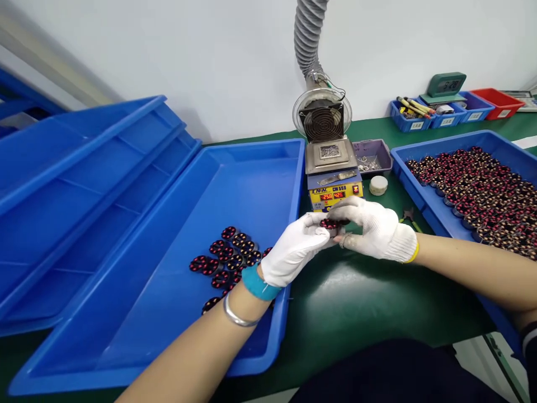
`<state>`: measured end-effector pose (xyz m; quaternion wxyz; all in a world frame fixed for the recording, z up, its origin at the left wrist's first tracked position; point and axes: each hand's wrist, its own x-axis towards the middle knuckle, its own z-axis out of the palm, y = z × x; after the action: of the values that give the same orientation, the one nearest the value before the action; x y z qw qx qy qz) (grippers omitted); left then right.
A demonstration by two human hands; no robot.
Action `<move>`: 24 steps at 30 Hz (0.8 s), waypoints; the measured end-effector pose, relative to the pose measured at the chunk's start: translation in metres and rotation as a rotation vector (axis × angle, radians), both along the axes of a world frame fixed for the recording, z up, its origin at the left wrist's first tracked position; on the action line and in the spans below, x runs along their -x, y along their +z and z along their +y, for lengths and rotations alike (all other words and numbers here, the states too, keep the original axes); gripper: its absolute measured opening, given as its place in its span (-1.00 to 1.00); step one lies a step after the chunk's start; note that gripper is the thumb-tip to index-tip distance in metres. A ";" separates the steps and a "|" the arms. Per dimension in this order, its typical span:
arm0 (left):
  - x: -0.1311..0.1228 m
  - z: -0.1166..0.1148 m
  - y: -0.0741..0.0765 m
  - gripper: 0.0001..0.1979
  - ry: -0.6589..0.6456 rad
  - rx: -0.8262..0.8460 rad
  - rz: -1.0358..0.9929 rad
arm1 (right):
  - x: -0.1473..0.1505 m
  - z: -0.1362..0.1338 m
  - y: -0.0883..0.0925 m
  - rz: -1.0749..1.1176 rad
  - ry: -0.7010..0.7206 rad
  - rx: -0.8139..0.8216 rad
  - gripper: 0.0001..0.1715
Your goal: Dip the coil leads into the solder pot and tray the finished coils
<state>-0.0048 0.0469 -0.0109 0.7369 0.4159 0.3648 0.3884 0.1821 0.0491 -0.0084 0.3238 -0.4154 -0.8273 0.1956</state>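
My left hand (296, 249), in a white glove with a blue cuff, holds a motor stator (329, 225), a small round black part with red marks on its top. My right hand (369, 226), in a white glove with a yellow hem, closes around the right side of the stators here. A second dark round part (344, 222) shows partly under its fingers, mostly hidden. Both hands meet over the green bench, just in front of the solder pot (333, 179), whose red display is lit.
Several similar stators (235, 261) lie in the blue tray (180, 313) on the left; stacked blue trays (104, 184) lean beyond it. Another blue tray (444, 215) on the right holds many stators. Pliers (410, 219), a round white tin (378, 185) and a purple-grey box (373, 148) stand between.
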 end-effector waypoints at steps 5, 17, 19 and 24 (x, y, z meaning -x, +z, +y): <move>-0.004 -0.002 0.002 -0.44 0.143 -0.077 0.003 | 0.001 0.005 -0.001 0.113 -0.090 0.325 -0.39; -0.009 -0.006 0.004 -0.55 0.173 -0.149 0.212 | 0.006 -0.001 0.006 0.028 -0.146 0.298 -0.45; -0.012 -0.007 0.002 -0.53 0.215 -0.286 0.330 | 0.004 0.001 0.003 0.030 -0.103 0.317 -0.37; -0.012 -0.012 -0.006 -0.26 0.234 -0.525 0.499 | -0.003 0.006 -0.002 0.069 0.038 0.390 -0.20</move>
<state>0.0077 0.0349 -0.0174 0.4446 0.6279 0.4660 0.4369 0.1856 0.0552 -0.0101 0.2616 -0.4478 -0.7698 0.3722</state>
